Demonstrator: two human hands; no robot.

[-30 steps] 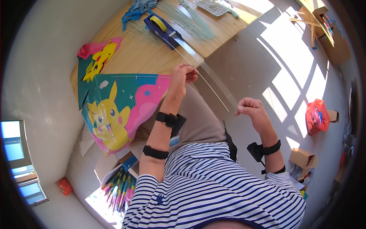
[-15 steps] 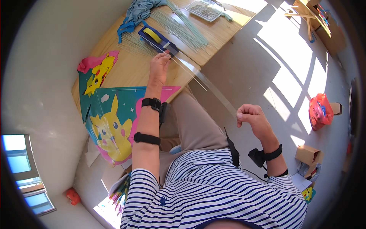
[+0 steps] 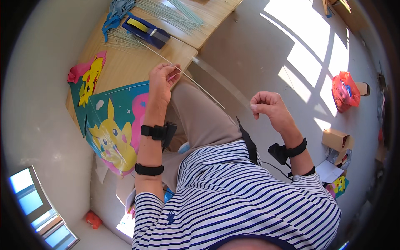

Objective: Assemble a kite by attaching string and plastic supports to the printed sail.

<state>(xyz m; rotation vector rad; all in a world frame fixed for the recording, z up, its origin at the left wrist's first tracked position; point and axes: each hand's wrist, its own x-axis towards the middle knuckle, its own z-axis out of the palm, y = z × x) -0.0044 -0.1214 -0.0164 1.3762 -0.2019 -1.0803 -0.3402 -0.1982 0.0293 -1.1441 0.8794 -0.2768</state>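
Note:
My left hand is closed in a pinch on a thin white rod, which slants from near the dispenser out past the table's edge. A bit of pink shows at these fingers. My right hand pinches one end of a long clear tape strip; its far end hangs free by the table corner. Beside my left forearm lies a teal and pink kite sheet with a yellow cartoon figure and a slim white rod near its upper edge. The blue tape dispenser with a yellow core stands beyond my left hand.
Bundles of thin pale rods and a blue cloth lie on the wooden table. Another folded printed sheet rests at its left end. On the floor at right are a red plastic bag and a cardboard box.
The tape strip has come away from the dispenser. My left hand has drawn back from it with the rod. My right hand still pinches the tape, and the whole view has shifted.

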